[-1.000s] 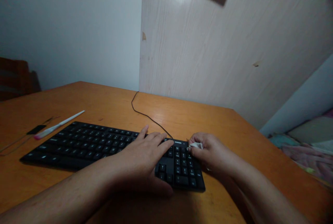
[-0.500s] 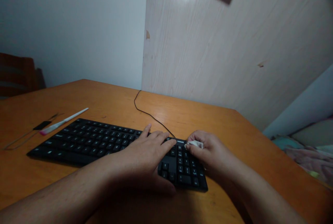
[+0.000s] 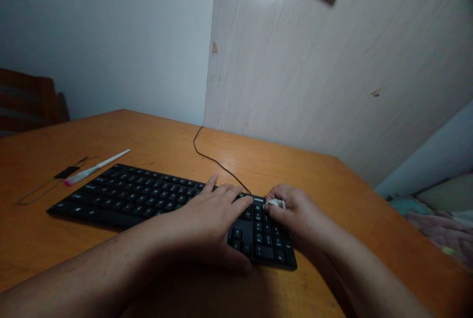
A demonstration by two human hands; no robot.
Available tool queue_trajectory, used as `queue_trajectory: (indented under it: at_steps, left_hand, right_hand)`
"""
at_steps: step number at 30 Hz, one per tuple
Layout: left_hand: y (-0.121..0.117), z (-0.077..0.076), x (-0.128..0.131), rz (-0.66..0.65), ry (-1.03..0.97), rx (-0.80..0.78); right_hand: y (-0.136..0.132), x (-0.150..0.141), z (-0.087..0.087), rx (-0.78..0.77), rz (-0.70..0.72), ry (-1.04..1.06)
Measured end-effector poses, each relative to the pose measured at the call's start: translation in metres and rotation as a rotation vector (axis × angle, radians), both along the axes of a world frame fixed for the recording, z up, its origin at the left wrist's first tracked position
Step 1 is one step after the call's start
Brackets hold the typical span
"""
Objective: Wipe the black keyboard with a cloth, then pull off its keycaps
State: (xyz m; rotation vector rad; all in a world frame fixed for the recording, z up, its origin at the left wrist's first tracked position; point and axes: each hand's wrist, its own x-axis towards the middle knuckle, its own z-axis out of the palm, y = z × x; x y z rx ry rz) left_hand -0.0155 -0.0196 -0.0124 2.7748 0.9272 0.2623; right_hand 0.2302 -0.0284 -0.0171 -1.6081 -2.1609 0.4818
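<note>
A black keyboard (image 3: 140,195) lies at a slant on the wooden table. My left hand (image 3: 218,212) rests across its middle-right part with fingers stretched and spread, hiding the keys beneath. At the keyboard's top right corner, my right hand (image 3: 290,207) pinches a small crumpled white tissue (image 3: 275,204) between thumb and fingers. The tissue is beside the upper number-pad keys; whether it presses on them I cannot tell. A thin black cable (image 3: 218,161) runs from the keyboard's back edge to the table's far edge.
Left of the keyboard lie a white brush-like stick (image 3: 99,166) with a pink end and a dark object with thin wire-like legs (image 3: 66,172). The wooden table (image 3: 158,141) meets the wall behind. A chair (image 3: 29,101) stands far left; bundled cloth (image 3: 432,229) lies at right.
The whole view has shifted slightly, so the keyboard and table appear a little further right. Both hands keep nearly the same places on the keyboard, the tissue still in the right.
</note>
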Motion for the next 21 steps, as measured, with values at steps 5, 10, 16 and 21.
queue_trajectory:
  at_steps: [5, 10, 16, 21]
  left_hand:
    - [0.0, 0.001, 0.001, 0.005, 0.014, 0.005]
    - [-0.001, 0.001, 0.001, -0.002, 0.021, 0.023]
    - [-0.002, 0.001, 0.001, 0.003, 0.03, 0.019]
    - [-0.002, 0.001, 0.001, 0.001, 0.03, 0.029]
  right_hand:
    - [0.001, -0.001, -0.002, 0.027, -0.01, 0.03]
    - [-0.002, -0.008, -0.004, 0.084, 0.026, 0.069]
    - [0.002, -0.011, -0.002, 0.093, 0.029, -0.081]
    - [0.001, -0.012, 0.0, 0.073, 0.055, -0.064]
